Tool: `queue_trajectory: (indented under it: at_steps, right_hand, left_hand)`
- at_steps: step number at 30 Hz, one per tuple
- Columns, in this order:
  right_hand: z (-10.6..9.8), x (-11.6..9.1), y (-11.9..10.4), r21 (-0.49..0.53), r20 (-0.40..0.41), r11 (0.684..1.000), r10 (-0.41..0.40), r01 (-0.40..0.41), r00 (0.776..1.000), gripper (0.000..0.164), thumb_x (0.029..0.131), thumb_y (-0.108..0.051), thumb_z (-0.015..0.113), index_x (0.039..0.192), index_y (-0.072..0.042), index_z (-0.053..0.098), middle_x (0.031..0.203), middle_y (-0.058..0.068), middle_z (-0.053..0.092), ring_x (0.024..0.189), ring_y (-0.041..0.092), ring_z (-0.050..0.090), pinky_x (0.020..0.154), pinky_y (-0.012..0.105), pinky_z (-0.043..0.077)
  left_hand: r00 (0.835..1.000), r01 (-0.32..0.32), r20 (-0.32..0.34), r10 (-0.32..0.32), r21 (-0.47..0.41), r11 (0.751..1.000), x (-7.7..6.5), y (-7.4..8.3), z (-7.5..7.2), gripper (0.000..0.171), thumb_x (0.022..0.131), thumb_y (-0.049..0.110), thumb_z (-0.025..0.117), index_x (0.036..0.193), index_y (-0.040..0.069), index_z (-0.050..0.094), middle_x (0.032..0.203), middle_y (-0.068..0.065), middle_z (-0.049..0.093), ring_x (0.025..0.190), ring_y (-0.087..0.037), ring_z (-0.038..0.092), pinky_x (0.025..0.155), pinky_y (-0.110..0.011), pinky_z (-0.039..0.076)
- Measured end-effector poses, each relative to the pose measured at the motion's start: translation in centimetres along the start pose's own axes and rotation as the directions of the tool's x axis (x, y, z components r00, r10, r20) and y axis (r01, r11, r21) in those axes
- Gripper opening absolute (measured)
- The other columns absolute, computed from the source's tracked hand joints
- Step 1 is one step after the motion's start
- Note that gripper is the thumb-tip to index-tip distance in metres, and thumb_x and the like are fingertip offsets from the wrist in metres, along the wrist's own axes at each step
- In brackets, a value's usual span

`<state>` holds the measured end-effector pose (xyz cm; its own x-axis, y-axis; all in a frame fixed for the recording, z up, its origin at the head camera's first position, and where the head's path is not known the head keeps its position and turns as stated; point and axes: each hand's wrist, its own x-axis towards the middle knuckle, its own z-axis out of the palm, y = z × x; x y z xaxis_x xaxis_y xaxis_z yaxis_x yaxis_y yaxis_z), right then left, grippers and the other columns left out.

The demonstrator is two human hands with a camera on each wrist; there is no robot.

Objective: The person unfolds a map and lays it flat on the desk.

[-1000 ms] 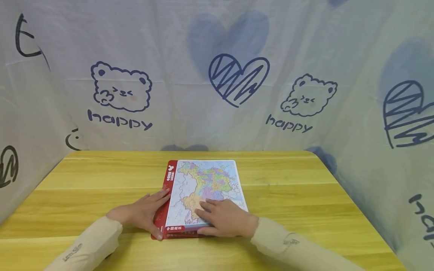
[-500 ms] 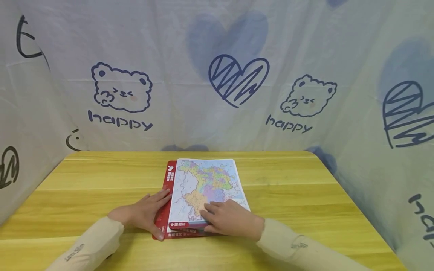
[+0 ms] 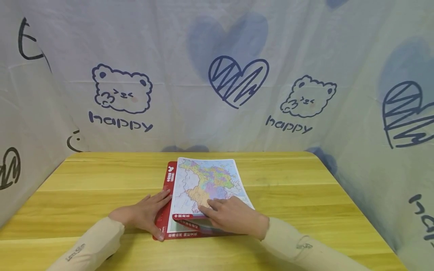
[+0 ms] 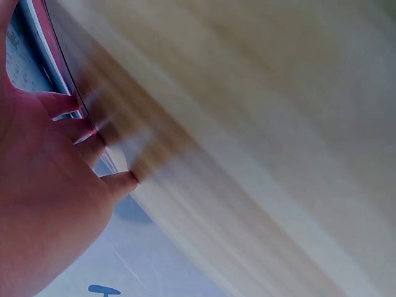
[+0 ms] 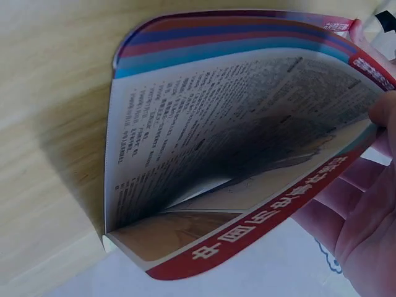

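A folded map with a colourful printed map on its top leaf lies at the middle of the table. Beneath that leaf shows a red-edged lower leaf. My left hand rests on the red left edge, fingers spread and thumb near the close corner. With my right hand I pinch the top leaf at its near right side, and its near edge is raised. In the right wrist view, the thumb lies inside the parted leaves, which show printed text and coloured stripes. The left wrist view shows fingertips along the map's edge.
The yellow wood-grain table extends on both sides of the map. A pale cloth printed with bears and hearts hangs behind the table and at its sides.
My right hand has shifted slightly right and lifted the near edge of the top leaf, uncovering more of the leaf below. The left hand has stayed almost in place.
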<state>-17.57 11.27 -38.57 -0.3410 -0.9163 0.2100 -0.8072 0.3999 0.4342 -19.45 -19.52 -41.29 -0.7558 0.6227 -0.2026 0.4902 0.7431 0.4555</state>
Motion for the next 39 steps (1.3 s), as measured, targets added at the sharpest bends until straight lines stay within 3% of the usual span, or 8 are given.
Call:
queue_trajectory:
  at_steps: [7, 14, 19, 23, 32, 36, 39]
  right_hand:
    - [-0.6, -0.3, 0.4, 0.002, 0.024, 1.000, 0.026, -0.026, 0.999, 0.036, 0.093, -0.032, 0.061, 0.127, -0.019, 0.061, 0.104, -0.001, 0.068, 0.078, 0.010, 0.067, 0.041, 0.021, 0.040]
    - [-1.9, -0.9, 1.3, -0.074, 0.062, 0.997, 0.035, -0.031, 0.997, 0.042, 0.091, -0.016, 0.068, 0.132, -0.021, 0.057, 0.113, -0.001, 0.066, 0.087, 0.012, 0.067, 0.042, 0.022, 0.041]
    - [-2.8, -1.3, 1.7, -0.107, 0.047, 0.993, 0.052, -0.047, 0.998, 0.045, 0.090, -0.015, 0.069, 0.133, -0.021, 0.055, 0.117, 0.001, 0.066, 0.095, 0.015, 0.067, 0.057, 0.026, 0.053]
    - [-3.3, -1.5, 1.8, -0.130, 0.028, 0.989, 0.067, -0.063, 0.997, 0.042, 0.091, -0.017, 0.067, 0.132, -0.022, 0.057, 0.117, 0.001, 0.067, 0.097, 0.016, 0.067, 0.070, 0.030, 0.055]
    - [-5.1, -1.8, 2.3, -0.147, 0.121, 0.985, 0.104, -0.086, 0.987, 0.049, 0.089, -0.015, 0.069, 0.136, -0.021, 0.054, 0.122, 0.002, 0.064, 0.104, 0.018, 0.064, 0.071, 0.031, 0.056]
    - [-5.6, -2.1, 2.8, -0.166, 0.092, 0.983, 0.100, -0.084, 0.991, 0.051, 0.087, -0.013, 0.072, 0.134, -0.020, 0.056, 0.121, 0.002, 0.065, 0.104, 0.019, 0.064, 0.072, 0.031, 0.056]
    - [-5.7, -2.4, 3.1, -0.185, 0.020, 0.979, 0.095, -0.090, 0.995, 0.049, 0.084, -0.013, 0.075, 0.130, -0.019, 0.059, 0.116, 0.002, 0.067, 0.101, 0.018, 0.065, 0.071, 0.030, 0.056]
  left_hand:
    - [1.000, -0.007, 0.002, 0.007, -0.001, 1.000, 0.0, 0.0, 0.1, 0.122, 0.064, 0.058, 0.083, 0.148, -0.009, 0.024, 0.156, -0.027, 0.012, 0.142, -0.046, 0.012, 0.110, -0.064, 0.012]
    - [1.000, 0.010, 0.003, -0.010, 0.004, 1.000, 0.1, 0.0, 0.1, 0.123, 0.064, 0.059, 0.083, 0.149, -0.008, 0.023, 0.157, -0.026, 0.012, 0.142, -0.045, 0.012, 0.111, -0.063, 0.012]
    - [1.000, 0.011, 0.006, -0.011, 0.008, 1.000, 0.1, 0.1, 0.0, 0.123, 0.064, 0.059, 0.083, 0.149, -0.007, 0.024, 0.157, -0.026, 0.012, 0.142, -0.045, 0.012, 0.110, -0.064, 0.012]
    - [1.000, -0.001, 0.001, 0.001, 0.009, 1.000, 0.0, 0.2, 0.1, 0.122, 0.065, 0.057, 0.083, 0.148, -0.008, 0.024, 0.156, -0.027, 0.012, 0.142, -0.046, 0.012, 0.110, -0.065, 0.012]
    - [1.000, 0.002, -0.003, -0.002, 0.009, 1.000, 0.0, 0.2, 0.0, 0.123, 0.064, 0.059, 0.083, 0.148, -0.008, 0.024, 0.156, -0.027, 0.013, 0.142, -0.046, 0.012, 0.110, -0.064, 0.013]
    - [1.000, 0.015, 0.002, -0.015, 0.006, 1.000, 0.0, 0.2, -0.1, 0.123, 0.064, 0.060, 0.082, 0.149, -0.007, 0.024, 0.157, -0.026, 0.013, 0.142, -0.045, 0.013, 0.110, -0.064, 0.013]
    - [1.000, 0.016, 0.003, -0.016, 0.008, 1.000, -0.1, 0.3, -0.1, 0.122, 0.064, 0.059, 0.082, 0.148, -0.008, 0.025, 0.156, -0.026, 0.013, 0.142, -0.045, 0.013, 0.110, -0.064, 0.013]
